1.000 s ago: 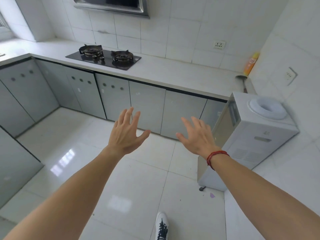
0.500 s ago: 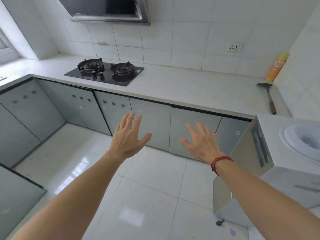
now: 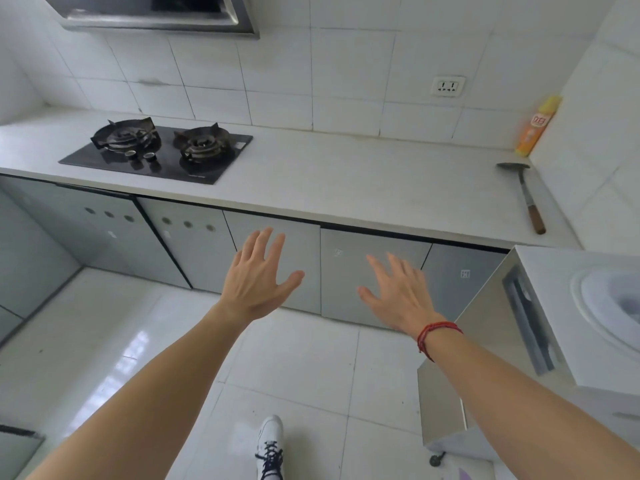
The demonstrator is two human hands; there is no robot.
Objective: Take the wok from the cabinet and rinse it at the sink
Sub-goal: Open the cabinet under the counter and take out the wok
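Barely begun: the left hand point(image 3: 258, 280) and right hand point(image 3: 398, 296), 2 spread empty palms, reach toward the shut glossy grey cabinet doors point(image 3: 306, 244); wok and sink unseen.

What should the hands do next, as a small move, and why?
Probably reach to one of the closed cabinet doors under the counter and pull it open. Both the left hand and the right hand are open and empty before those doors, and no wok shows.
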